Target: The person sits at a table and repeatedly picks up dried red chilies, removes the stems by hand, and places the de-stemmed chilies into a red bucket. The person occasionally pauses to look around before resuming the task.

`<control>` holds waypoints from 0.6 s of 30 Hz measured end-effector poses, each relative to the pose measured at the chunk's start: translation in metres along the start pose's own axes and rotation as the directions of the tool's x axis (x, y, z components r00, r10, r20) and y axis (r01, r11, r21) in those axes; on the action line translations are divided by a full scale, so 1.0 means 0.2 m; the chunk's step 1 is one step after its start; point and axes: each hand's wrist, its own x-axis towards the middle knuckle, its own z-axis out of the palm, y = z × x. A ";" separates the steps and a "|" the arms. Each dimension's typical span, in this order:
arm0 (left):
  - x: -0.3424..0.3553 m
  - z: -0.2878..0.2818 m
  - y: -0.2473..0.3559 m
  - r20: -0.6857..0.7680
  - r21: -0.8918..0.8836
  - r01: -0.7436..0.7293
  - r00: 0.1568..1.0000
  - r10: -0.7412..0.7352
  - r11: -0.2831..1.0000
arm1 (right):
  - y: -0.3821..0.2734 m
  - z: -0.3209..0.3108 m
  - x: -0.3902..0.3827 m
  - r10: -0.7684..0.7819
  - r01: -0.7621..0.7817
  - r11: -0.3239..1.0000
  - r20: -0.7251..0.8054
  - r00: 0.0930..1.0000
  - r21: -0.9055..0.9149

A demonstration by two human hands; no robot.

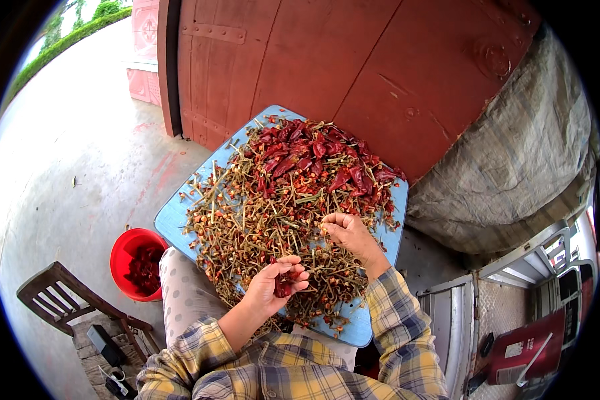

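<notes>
Over the near part of a blue table point(180, 217), my left hand point(265, 293) is cupped around dark red dried chillies point(284, 284). To the right and a bit farther off, my right hand point(356, 240) has thumb and forefinger pinched together; a tiny pale bit shows at the tips, too small to name. Under both hands spreads a heap of chilli stems and caps point(247, 223), brown and greenish with scattered red scraps. Whole dried red chillies point(300, 155) lie piled on the far side of the tabletop.
A red bucket point(118, 263) holding red chillies stands on the floor at left. Beside it is a wooden chair point(53, 293) with a black device point(107, 345) on its seat. Behind the table rises a red wooden door point(313, 60); a grey tarp point(507, 173) and metal-sided vehicle point(453, 333) are at right.
</notes>
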 end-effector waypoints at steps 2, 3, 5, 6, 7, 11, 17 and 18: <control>0.00 0.01 0.00 0.002 0.000 0.001 1.000 -0.001 1.000 | -0.02 0.01 -0.02 0.039 -0.048 0.985 0.053 0.998 0.166; 0.00 0.01 0.00 0.006 -0.001 0.001 1.000 -0.001 1.000 | -0.04 0.01 -0.03 0.059 -0.076 0.966 0.078 0.995 0.245; 0.00 0.02 0.00 0.008 0.004 -0.005 1.000 0.005 1.000 | -0.07 0.02 -0.06 0.052 -0.083 0.952 0.110 0.993 0.295; 0.00 0.03 0.01 0.009 0.010 -0.009 1.000 0.009 1.000 | -0.09 0.03 -0.08 0.045 -0.083 0.948 0.130 0.990 0.306; 0.00 0.03 0.01 0.005 0.016 -0.014 1.000 0.014 1.000 | -0.11 0.05 -0.10 0.031 -0.080 0.952 0.169 0.985 0.295; -0.01 0.06 0.02 -0.006 -0.023 -0.016 1.000 0.015 1.000 | -0.25 0.16 -0.18 -0.063 0.044 0.996 0.247 0.967 0.082; 0.00 0.04 0.04 -0.006 -0.019 -0.060 0.998 0.060 0.998 | -0.18 0.02 -0.10 -0.176 0.181 0.879 0.052 0.983 -0.442; 0.00 0.05 0.03 -0.009 -0.012 -0.054 0.998 0.054 0.998 | -0.14 -0.01 -0.09 -0.221 0.213 0.816 0.051 0.974 -0.538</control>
